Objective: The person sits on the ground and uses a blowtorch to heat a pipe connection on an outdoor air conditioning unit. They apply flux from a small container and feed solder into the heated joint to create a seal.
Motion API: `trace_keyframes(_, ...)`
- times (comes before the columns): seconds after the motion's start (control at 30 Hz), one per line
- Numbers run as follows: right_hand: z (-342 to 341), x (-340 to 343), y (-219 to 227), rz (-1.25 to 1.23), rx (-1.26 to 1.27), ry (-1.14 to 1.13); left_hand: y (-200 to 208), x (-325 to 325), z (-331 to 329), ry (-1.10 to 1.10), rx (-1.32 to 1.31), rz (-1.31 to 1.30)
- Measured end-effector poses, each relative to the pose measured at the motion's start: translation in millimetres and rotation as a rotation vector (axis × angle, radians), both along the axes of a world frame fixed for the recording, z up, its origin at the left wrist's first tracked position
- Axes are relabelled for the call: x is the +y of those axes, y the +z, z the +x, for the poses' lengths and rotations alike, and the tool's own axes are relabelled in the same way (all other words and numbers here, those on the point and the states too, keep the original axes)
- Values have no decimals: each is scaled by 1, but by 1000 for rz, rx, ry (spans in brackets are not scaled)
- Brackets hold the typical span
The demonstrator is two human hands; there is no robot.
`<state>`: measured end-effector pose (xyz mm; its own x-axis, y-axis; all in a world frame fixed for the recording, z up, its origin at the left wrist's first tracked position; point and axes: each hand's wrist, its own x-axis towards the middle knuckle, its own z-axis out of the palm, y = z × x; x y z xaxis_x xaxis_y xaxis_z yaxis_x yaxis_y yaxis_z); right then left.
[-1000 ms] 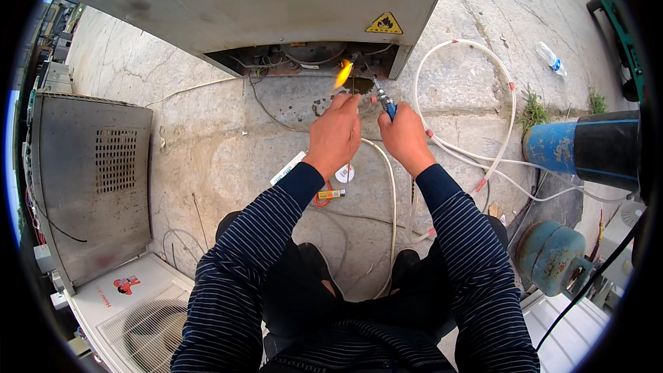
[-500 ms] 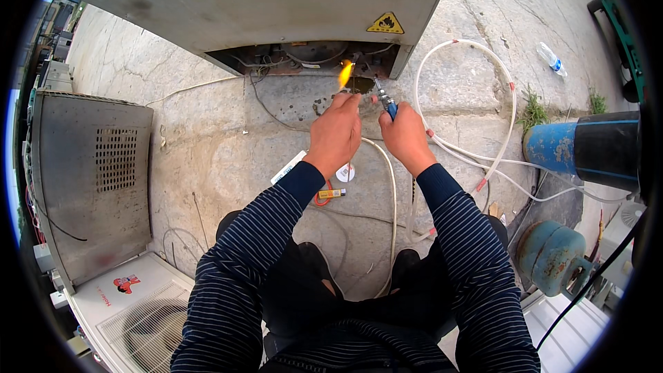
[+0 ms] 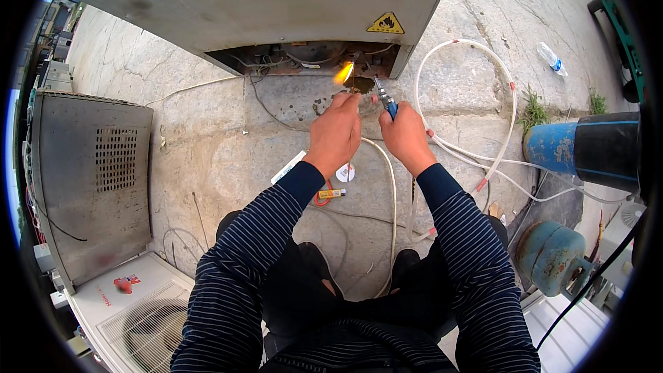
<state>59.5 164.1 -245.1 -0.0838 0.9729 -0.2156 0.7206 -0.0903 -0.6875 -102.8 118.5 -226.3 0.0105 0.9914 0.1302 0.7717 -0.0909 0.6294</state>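
In my right hand (image 3: 409, 137) is a gas torch (image 3: 390, 106), gripped by its blue handle with its metal neck pointing away from me. My left hand (image 3: 334, 132), fingers pinched, holds a thin brazing rod (image 3: 354, 83) that reaches toward the opening. A yellow-orange flame (image 3: 343, 73) burns beside the rod's far part, at the lower edge of a large metal cabinet (image 3: 262, 10). Inside the cabinet's low recess (image 3: 311, 54) sit a dark rounded compressor, pipes and wires. The exact spot the rod touches is hard to make out.
A white hose (image 3: 512, 107) loops over the concrete at right, near a blue cylinder (image 3: 552, 146) and a rusty gas tank (image 3: 552, 247). A metal casing (image 3: 93, 179) and a fan unit (image 3: 131, 304) stand at left. A lighter (image 3: 331, 193) lies below my hands.
The flame has shifted slightly right and changed shape, leaning more to the side. Both hands stay nearly in place, still holding the rod and the torch.
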Motion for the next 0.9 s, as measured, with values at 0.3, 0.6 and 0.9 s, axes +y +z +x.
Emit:
trace_keyframes(0.3,0,1,2,-6,9,6,-4,1,0,7,5,7)
trace_keyframes(0.6,0,2,0,8,8,7,-9,4,-2,6,32,48)
trace_keyframes(0.9,0,3,0,-2,12,2,-3,2,-1,20,10,18)
